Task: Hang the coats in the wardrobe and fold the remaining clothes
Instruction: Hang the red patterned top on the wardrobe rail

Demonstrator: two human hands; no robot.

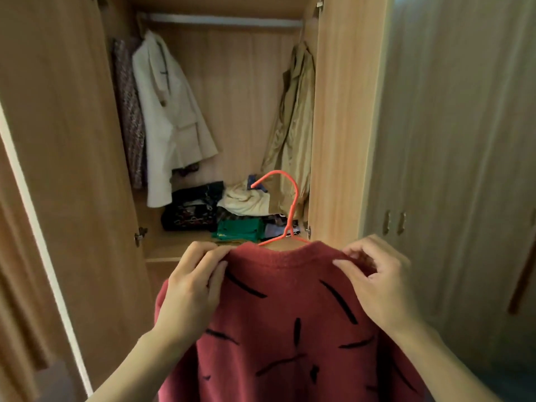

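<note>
A dark red knitted top [290, 320] with black dashes hangs on a coral-pink hanger [290, 204], held up in front of the open wardrobe. My left hand [191, 288] grips its left shoulder, and my right hand [380, 282] pinches its right shoulder near the collar. The hanger's hook points up and to the left, well below the hanging rail [223, 21]. On that rail hang a white coat [168, 117] at the left and a beige coat [295, 123] at the right.
A patterned garment [127, 111] hangs behind the white coat. Folded and loose clothes, green [240, 229], cream [246, 198] and dark [191, 210], lie on the wardrobe floor. The wardrobe door [58, 140] stands open at left. Closed doors with handles [394, 223] are at right.
</note>
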